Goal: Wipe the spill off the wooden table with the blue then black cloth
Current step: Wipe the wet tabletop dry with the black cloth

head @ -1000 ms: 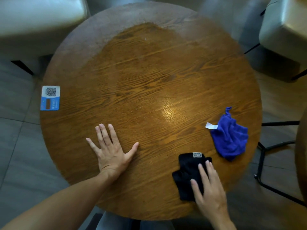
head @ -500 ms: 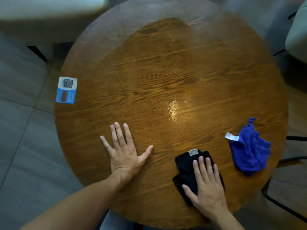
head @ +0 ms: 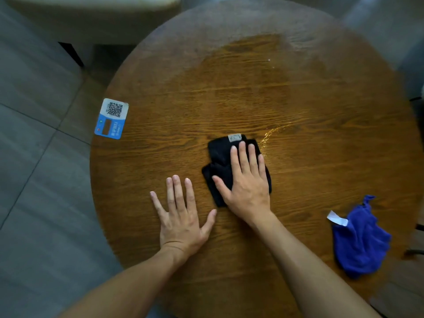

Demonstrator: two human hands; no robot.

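Two bare hands lie on a round wooden table [head: 321, 138]. Near the middle of the table, the right hand [head: 246, 180] presses flat on a folded black cloth [head: 220, 157], palm down and fingers [head: 243, 154] stretched toward the far side; its grip is not closed, since the hand only bears down on the cloth without clutching it. A small grey label [head: 234, 137] shows at the far edge of the cloth, beyond the fingertips. Just to the right of that far edge, a thin wet streak [head: 271, 133] glints on the wood. Farther off, a broad darker damp patch [head: 241, 72] spreads over the far half of the table.

Beside the cloth on its left and a little nearer, the left hand [head: 181, 216] rests flat on bare wood with fingers spread, its grip loose and holding nothing. Its thumb points toward the black cloth and lies close to the cloth's near corner; I cannot tell whether they touch.

At the near right edge of the table lies a crumpled blue cloth [head: 362, 244], well apart from both hands, with a white tag [head: 337, 220] sticking out on its left side. At the left edge of the table sits a blue and white card with a QR code [head: 112, 118]. Grey floor tiles [head: 34, 180] show to the left of the table, and a pale cushioned seat [head: 96, 14] stands at the far left.
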